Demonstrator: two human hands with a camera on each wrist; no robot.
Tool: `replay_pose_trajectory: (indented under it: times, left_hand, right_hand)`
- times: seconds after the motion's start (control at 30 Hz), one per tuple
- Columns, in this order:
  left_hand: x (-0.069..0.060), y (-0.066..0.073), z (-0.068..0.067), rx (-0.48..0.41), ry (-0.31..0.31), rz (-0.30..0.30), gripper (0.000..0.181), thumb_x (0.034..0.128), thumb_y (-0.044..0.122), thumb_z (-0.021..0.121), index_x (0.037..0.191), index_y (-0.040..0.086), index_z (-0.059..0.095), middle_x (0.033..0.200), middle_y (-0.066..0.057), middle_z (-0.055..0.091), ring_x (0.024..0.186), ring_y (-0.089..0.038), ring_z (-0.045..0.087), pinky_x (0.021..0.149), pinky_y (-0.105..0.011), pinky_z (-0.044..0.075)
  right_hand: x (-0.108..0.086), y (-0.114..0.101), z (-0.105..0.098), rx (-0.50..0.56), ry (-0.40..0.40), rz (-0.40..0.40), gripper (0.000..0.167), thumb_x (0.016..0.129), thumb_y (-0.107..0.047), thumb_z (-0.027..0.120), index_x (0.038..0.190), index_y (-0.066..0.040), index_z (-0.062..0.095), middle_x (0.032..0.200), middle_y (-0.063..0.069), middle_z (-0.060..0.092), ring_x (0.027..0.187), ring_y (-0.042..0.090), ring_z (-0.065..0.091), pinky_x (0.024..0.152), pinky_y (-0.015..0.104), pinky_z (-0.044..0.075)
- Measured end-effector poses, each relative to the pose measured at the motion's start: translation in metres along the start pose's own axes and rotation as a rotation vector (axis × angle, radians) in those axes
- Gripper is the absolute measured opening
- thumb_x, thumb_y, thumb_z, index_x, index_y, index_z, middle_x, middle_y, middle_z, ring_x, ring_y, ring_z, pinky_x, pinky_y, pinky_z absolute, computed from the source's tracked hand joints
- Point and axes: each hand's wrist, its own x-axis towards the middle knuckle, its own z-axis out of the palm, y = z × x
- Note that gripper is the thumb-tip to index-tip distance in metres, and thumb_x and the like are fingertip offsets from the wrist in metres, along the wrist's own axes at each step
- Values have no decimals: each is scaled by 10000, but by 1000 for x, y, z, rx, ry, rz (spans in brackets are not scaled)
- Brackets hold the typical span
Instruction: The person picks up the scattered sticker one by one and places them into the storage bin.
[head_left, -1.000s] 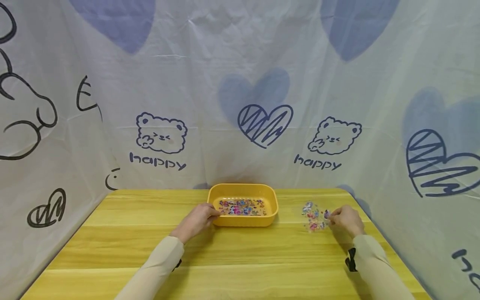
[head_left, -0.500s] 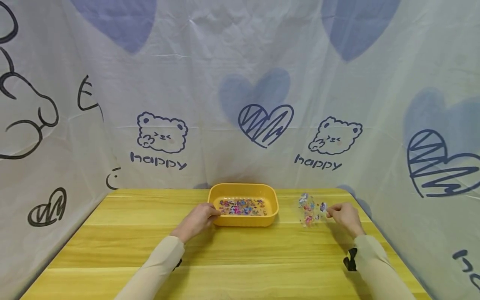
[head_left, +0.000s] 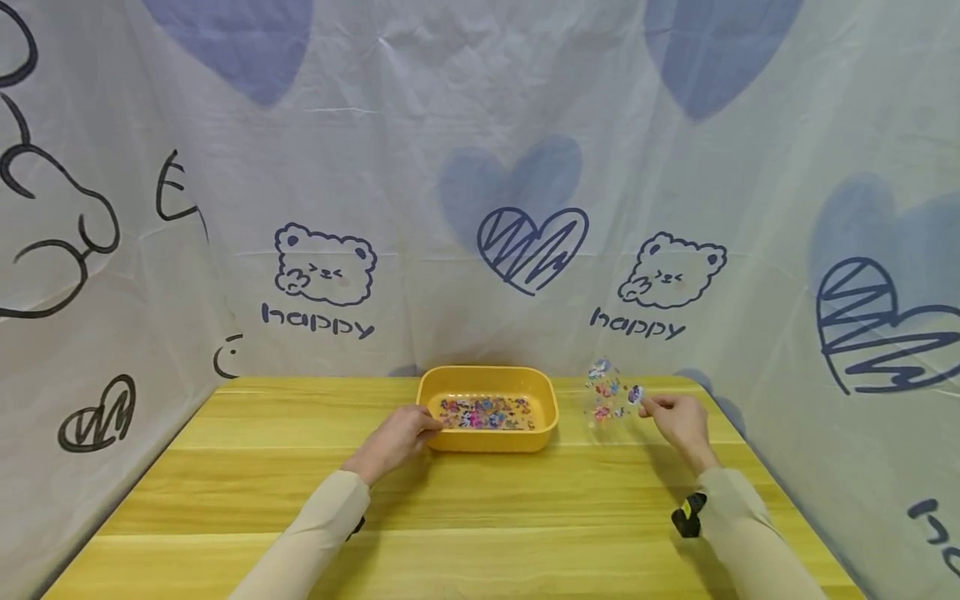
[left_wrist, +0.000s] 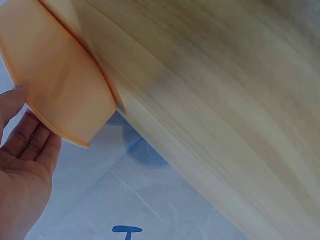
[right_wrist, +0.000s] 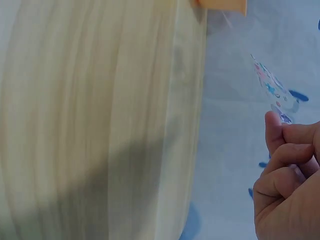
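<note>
A yellow plastic basin [head_left: 491, 442] stands at the back of the table, with clear sheets bearing small colourful pictures lying on its floor. At its left end, my left hand [head_left: 393, 442] pinches the rim; the left wrist view has the thumb on one side of the basin wall [left_wrist: 65, 80] and the fingers on the other. To the right of the basin, my right hand [head_left: 681, 425] holds a clear sticker sheet [head_left: 603, 390] by its right edge, between thumb and forefinger. The sheet [right_wrist: 270, 82] is raised off the table, and its other fingers are curled in the right wrist view.
The wood-grain table [head_left: 480, 533] reaches back to a pale cloth curtain [head_left: 420, 208] with blue hearts and bears. More curtain encloses both sides. A black strap device [head_left: 688, 515] hangs at the right wrist.
My right hand has lifted the sticker sheet and brought it a little left and farther back, tilting it more upright. The left hand and the basin have stayed in place.
</note>
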Motion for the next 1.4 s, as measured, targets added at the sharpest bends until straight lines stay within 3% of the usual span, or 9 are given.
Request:
replay_pose_trajectory:
  times: [0.37, 0.67, 0.83, 0.9, 1.07, 1.23, 1.4]
  left_hand:
    - [1, 1, 0, 7, 3, 0, 175, 893, 28, 684, 1051, 27, 758, 950, -98, 723, 883, -229, 672, 817, -364, 573]
    - [-1, -1, 1, -3, 13, 9, 175, 891, 25, 686, 1050, 23, 759, 936, -90, 724, 864, -214, 668, 798, -350, 574]
    - [-2, -1, 0, -16, 10, -11, 179, 897, 37, 682, 1059, 26, 757, 947, -85, 718, 880, -214, 661, 814, -361, 571]
    - [-1, 0, 1, -12, 2, -19, 180, 904, 42, 677, 1064, 30, 756, 956, -85, 718, 887, -213, 663, 817, -361, 571]
    - [0, 1, 1, -6, -16, -35, 185, 912, 45, 669, 1077, 33, 753, 968, -89, 722, 892, -212, 669, 812, -351, 575]
    - [1, 1, 1, -14, -14, -31, 190, 907, 42, 673, 1081, 32, 749, 973, -93, 722, 899, -218, 669, 824, -358, 572]
    - [0, 0, 1, -17, -6, -33, 189, 908, 49, 674, 1081, 36, 750, 964, -84, 716, 895, -214, 662, 830, -360, 568]
  right_hand:
    - [1, -15, 9, 127, 7, 24, 326, 986, -285, 580, 1138, -33, 720, 900, 44, 757, 699, 131, 576, 558, 252, 411]
    - [-2, -29, 22, 260, -24, 50, 324, 975, -235, 603, 1149, 22, 697, 878, 33, 763, 690, 103, 681, 622, 178, 456]
    - [-6, -40, 33, 354, -48, 47, 303, 967, -181, 610, 1136, 58, 689, 850, 33, 756, 631, 38, 653, 594, 155, 473]
    - [-7, -43, 39, 373, -54, 55, 288, 966, -179, 612, 1124, 46, 696, 847, 31, 756, 634, 49, 661, 528, 169, 442]
    - [-10, -50, 56, 388, -66, 80, 260, 958, -198, 619, 1091, 2, 718, 855, 28, 764, 618, 33, 657, 431, 208, 334]
    - [-17, -62, 71, 386, -82, 82, 248, 949, -182, 624, 1084, 4, 718, 932, 100, 762, 626, 50, 658, 473, 199, 371]
    - [-24, -73, 82, 380, -88, 78, 248, 941, -171, 634, 1082, 12, 722, 926, 120, 757, 682, 154, 694, 547, 193, 441]
